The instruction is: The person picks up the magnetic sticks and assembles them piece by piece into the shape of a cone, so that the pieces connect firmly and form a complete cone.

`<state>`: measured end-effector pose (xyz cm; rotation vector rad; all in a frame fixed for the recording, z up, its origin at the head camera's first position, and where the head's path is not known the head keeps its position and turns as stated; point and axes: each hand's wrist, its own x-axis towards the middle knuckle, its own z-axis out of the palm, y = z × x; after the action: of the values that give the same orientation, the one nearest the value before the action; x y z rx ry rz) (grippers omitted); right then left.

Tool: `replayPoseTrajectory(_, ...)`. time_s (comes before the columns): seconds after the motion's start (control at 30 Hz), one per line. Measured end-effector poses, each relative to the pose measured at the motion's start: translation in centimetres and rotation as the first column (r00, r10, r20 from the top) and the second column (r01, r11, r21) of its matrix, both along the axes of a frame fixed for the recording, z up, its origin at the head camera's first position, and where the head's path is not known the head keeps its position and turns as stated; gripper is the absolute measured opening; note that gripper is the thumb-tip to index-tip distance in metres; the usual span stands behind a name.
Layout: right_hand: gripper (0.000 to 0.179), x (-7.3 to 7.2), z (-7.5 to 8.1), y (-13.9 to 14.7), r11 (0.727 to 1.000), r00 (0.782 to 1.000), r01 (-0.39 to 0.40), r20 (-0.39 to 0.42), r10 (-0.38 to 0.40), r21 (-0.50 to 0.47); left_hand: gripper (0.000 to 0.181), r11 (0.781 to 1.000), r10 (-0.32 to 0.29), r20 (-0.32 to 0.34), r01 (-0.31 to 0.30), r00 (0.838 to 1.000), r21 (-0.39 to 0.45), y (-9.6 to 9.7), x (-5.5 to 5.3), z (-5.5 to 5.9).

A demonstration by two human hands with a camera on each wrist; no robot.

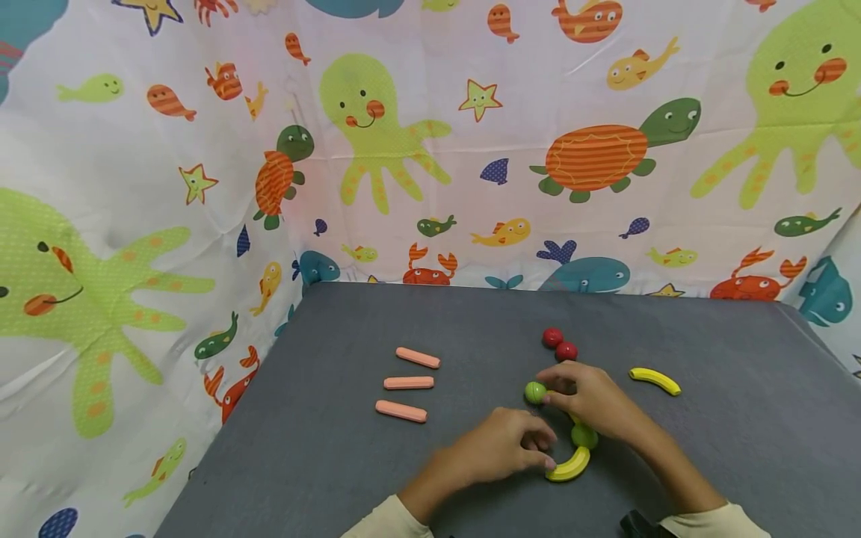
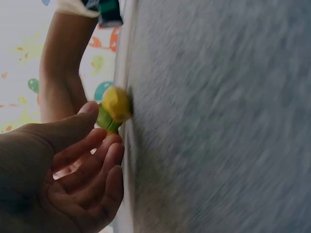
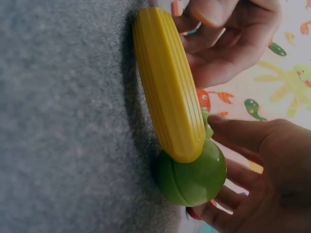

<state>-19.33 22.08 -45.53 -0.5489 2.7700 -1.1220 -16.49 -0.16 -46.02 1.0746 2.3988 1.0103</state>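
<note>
My left hand (image 1: 504, 448) is at the near end of a ridged yellow toy banana (image 1: 568, 467), thumb tip close against it and fingers loosely bent. That banana's far end meets a green ball (image 1: 584, 436), also large in the right wrist view. My right hand (image 1: 595, 400) reaches over from the right, thumb and index finger pinching another green ball (image 1: 535, 392). Beneath the right hand, a yellow piece (image 1: 575, 418) is mostly hidden. In the left wrist view, the banana's yellow end (image 2: 116, 103) sits just past the left thumb tip.
Two red balls (image 1: 560, 344) lie beyond the right hand. Another yellow toy banana (image 1: 655, 381) rests to its right. Three pink sticks (image 1: 409, 382) lie in a column on the left of the grey tabletop (image 1: 303, 463). A printed curtain (image 1: 430, 187) hangs behind.
</note>
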Motion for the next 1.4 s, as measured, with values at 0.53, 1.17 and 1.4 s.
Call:
replayPoseTrajectory(0.53, 0.022, -0.5, -0.1, 0.3, 1.0, 1.0, -0.002, 0.014, 0.001, 0.018, 0.018, 0.995, -0.079, -0.016, 0.078, 0.997, -0.063, 0.3, 0.6, -0.2)
replayPoseTrajectory(1.17, 0.035, 1.7, -0.7, 3.1, 0.992, 0.993, 0.116, -0.002, -0.116, 0.051, 0.015, 0.997, 0.068, -0.007, -0.068, 0.998, -0.033, -2.9, -1.2, -0.6)
replayPoseTrajectory(1.4, 0.034, 2.2, -0.6, 3.3, 0.985, 0.989, 0.15, -0.028, -0.148, 0.085, 0.016, 0.986, 0.165, 0.015, -0.165, 0.986, 0.009, -2.2, -1.0, -0.6)
